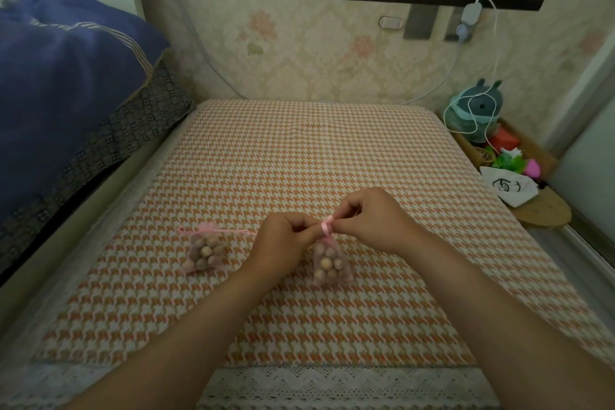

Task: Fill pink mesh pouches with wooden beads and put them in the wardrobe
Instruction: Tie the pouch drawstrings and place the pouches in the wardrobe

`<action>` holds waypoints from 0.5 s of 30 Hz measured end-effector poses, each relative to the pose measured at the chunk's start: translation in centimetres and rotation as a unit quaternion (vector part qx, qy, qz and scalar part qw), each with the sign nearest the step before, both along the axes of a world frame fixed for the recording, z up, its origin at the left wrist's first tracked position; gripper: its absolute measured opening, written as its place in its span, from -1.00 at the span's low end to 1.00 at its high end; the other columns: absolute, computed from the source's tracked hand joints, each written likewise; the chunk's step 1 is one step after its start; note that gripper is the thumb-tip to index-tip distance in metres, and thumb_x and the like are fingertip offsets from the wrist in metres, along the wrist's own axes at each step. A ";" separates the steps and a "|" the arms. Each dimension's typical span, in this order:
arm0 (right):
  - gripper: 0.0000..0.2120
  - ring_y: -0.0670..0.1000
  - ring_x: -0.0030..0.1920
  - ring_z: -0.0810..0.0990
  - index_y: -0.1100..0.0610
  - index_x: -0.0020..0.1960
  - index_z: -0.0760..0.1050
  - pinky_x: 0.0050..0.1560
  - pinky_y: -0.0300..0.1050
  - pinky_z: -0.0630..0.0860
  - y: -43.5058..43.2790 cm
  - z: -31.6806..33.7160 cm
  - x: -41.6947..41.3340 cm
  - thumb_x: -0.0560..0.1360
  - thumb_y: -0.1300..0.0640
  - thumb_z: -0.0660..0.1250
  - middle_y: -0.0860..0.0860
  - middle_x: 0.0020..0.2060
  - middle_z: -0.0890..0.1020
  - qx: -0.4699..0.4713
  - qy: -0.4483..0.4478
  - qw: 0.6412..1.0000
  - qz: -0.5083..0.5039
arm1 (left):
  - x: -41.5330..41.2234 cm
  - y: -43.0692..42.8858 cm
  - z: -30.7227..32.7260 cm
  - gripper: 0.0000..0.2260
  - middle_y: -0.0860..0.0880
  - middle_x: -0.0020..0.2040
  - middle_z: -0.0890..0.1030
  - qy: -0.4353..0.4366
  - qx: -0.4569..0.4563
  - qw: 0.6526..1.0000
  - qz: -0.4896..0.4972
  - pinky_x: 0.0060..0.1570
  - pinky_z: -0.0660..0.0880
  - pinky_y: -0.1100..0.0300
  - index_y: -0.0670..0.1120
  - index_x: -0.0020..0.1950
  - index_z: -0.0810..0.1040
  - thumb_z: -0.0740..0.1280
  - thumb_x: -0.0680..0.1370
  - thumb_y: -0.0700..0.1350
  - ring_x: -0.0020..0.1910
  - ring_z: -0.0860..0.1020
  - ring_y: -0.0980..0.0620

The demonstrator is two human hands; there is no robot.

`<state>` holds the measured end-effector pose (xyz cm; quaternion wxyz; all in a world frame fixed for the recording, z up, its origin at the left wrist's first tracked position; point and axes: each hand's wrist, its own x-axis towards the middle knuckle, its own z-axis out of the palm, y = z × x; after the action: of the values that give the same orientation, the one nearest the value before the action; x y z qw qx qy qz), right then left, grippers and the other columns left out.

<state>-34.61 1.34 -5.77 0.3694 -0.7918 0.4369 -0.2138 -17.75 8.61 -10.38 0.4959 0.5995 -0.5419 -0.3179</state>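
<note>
Surface: we record a flat top covered in orange-and-white houndstooth cloth [299, 160] with a lace hem [349, 383], set against floral wallpaper [316, 53]. Blue bedding [66, 70] lies to the left, a plush toy [476, 106] to the right.

Pouches: we count two, both holding wooden beads, too crowded to number.
- The right pouch [329, 265] stands mid-cloth, long axis upright and neck pointing up. Our left hand [283, 243] and right hand [372, 220] each pinch its pink ribbon [326, 227] at the neck.
- The left pouch [203, 255] lies flat beside the left hand, neck toward the wall, with its drawstring [229, 231] trailing rightward.
</note>
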 end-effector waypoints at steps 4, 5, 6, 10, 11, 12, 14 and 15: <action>-0.93 -0.10 -0.29 0.67 -0.03 -0.17 0.73 -0.24 -0.15 0.61 0.4 0.0 -0.1 0.46 0.12 0.55 -0.03 -0.20 0.75 0.056 0.015 0.998 0.029 | -0.1 0.1 0.0 -0.89 0.06 -0.28 0.72 0.038 0.013 0.999 0.029 -0.16 0.54 0.36 -0.02 -0.24 0.73 0.51 0.49 -0.11 -0.25 0.65 0.22; -0.95 -0.07 -0.36 0.63 0.01 -0.13 0.73 -0.34 -0.16 0.57 0.5 -0.1 -0.1 0.48 0.15 0.53 0.02 -0.21 0.75 0.073 0.016 0.997 0.029 | 0.0 0.1 -0.1 -0.91 0.07 -0.27 0.73 0.040 0.017 0.998 0.034 -0.14 0.55 0.35 -0.02 -0.23 0.74 0.51 0.48 -0.10 -0.23 0.66 0.21; -0.97 -0.06 -0.40 0.60 0.06 -0.09 0.73 -0.39 -0.17 0.54 0.7 -0.2 0.0 0.49 0.16 0.52 0.06 -0.22 0.74 0.086 0.011 0.996 0.027 | 0.0 0.1 -0.2 -0.93 0.07 -0.25 0.74 0.043 0.022 0.998 0.039 -0.12 0.57 0.33 -0.02 -0.21 0.75 0.52 0.48 -0.09 -0.20 0.68 0.20; -0.95 -0.01 -0.36 0.65 0.13 -0.06 0.72 -0.39 -0.17 0.57 1.2 -0.5 0.2 0.54 0.20 0.46 0.18 -0.23 0.73 0.124 -0.021 0.992 0.017 | -0.1 0.1 -0.5 -0.91 0.12 -0.23 0.73 0.052 0.030 0.996 0.060 -0.11 0.55 0.29 0.03 -0.19 0.75 0.50 0.49 -0.13 -0.19 0.67 0.22; -0.94 0.02 -0.35 0.66 0.14 -0.06 0.72 -0.38 -0.15 0.58 1.4 -0.5 0.3 0.55 0.20 0.46 0.19 -0.24 0.73 0.136 -0.031 0.990 0.013 | -0.1 0.2 -0.5 -0.90 0.12 -0.23 0.73 0.049 0.031 0.997 0.058 -0.11 0.55 0.30 0.03 -0.19 0.74 0.50 0.50 -0.14 -0.20 0.67 0.23; -0.93 0.04 -0.35 0.66 0.16 -0.05 0.71 -0.37 -0.14 0.60 1.6 -0.7 0.5 0.55 0.21 0.45 0.20 -0.25 0.72 0.152 -0.043 0.987 0.007 | -0.2 0.3 -0.5 -0.90 0.12 -0.23 0.73 0.045 0.034 0.997 0.058 -0.10 0.56 0.30 0.03 -0.19 0.74 0.49 0.51 -0.13 -0.20 0.66 0.23; -0.92 0.05 -0.34 0.65 0.20 -0.03 0.71 -0.36 -0.11 0.62 2.0 -1.2 0.8 0.56 0.22 0.44 0.26 -0.21 0.72 0.177 -0.057 0.983 -0.002 | -0.2 0.4 -0.5 -0.89 0.09 -0.24 0.71 0.011 0.038 0.997 0.067 -0.12 0.55 0.26 0.05 -0.21 0.72 0.48 0.52 -0.10 -0.22 0.64 0.21; -0.93 0.06 -0.33 0.65 0.19 -0.03 0.71 -0.35 -0.09 0.64 2.2 -1.5 1.0 0.54 0.22 0.46 0.28 -0.18 0.71 0.181 -0.058 0.982 -0.008 | 0.0 0.4 -0.6 -0.88 0.09 -0.24 0.69 -0.033 0.038 0.996 0.074 -0.14 0.54 0.23 0.05 -0.22 0.70 0.47 0.53 -0.08 -0.23 0.62 0.19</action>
<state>-33.63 3.54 -7.32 0.5295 -0.6948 0.4524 -0.1793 -17.77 9.04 -10.95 0.4764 0.6668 -0.4998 -0.2805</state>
